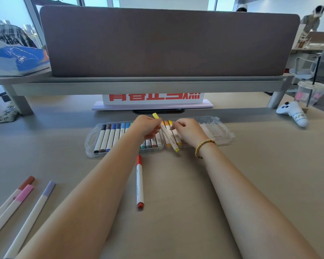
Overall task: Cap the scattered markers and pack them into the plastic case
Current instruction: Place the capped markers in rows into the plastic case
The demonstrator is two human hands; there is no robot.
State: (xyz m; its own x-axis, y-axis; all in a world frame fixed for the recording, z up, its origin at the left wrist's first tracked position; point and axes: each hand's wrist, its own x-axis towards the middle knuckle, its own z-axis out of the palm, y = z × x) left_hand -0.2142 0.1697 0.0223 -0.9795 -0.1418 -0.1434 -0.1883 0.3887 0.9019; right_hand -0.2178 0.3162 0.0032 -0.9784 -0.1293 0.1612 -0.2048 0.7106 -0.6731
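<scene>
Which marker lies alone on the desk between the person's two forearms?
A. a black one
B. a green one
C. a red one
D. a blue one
C: the red marker lies by itself on the desk between the forearms, in front of the case.

Beige table (195, 184) bears case (94, 144), red marker (140, 184).

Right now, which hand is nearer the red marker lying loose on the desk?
Left. The left hand is above the case straight beyond the red marker; the right hand is farther off to its right. Neither touches it.
</scene>
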